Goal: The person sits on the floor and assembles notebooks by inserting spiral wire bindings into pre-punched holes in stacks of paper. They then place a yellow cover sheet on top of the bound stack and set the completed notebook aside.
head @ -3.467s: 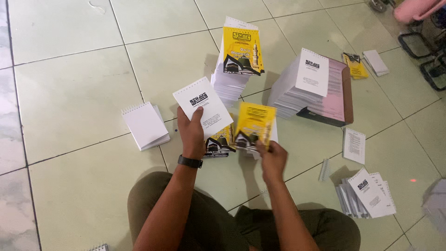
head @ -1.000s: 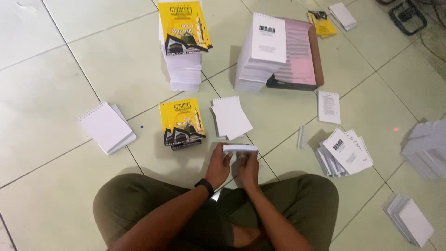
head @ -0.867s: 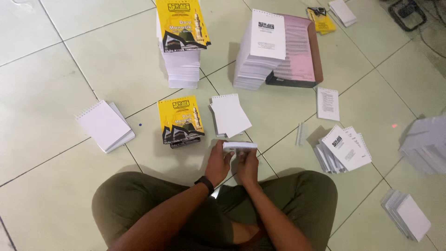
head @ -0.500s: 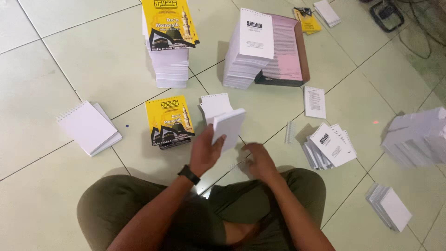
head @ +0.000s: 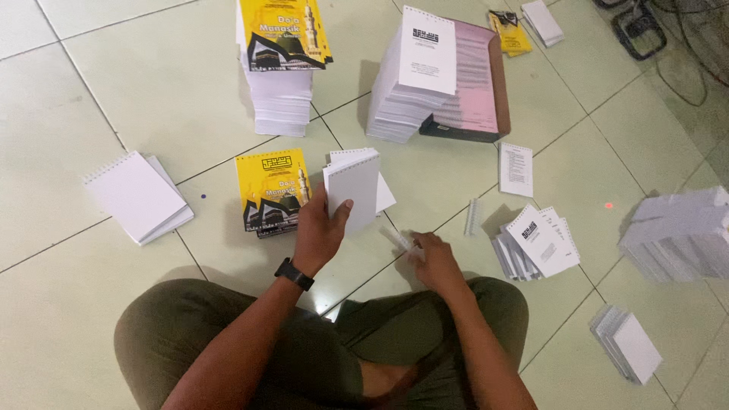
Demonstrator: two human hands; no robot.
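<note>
My left hand (head: 319, 231), with a black watch on its wrist, holds a small white booklet (head: 353, 186) upright by its lower edge, its punched top edge up. Just behind it lies a short pile of white sheets (head: 382, 193). My right hand (head: 434, 258) rests low on the floor tiles and pinches a white plastic comb spine (head: 399, 239). A yellow-covered booklet pile (head: 271, 191) lies left of my left hand. I sit cross-legged in olive trousers.
A tall stack with a yellow cover (head: 281, 64) and a tall white stack beside a pink-sheet box (head: 471, 83) stand ahead. A white spiral pad (head: 137, 196) lies left. Loose booklets (head: 535, 241), another spine (head: 473, 216) and white stacks (head: 680, 231) sit right.
Both hands held one white booklet together at the knees. Now the left hand has lifted it upright alone, and the right hand has dropped to the floor onto a comb spine.
</note>
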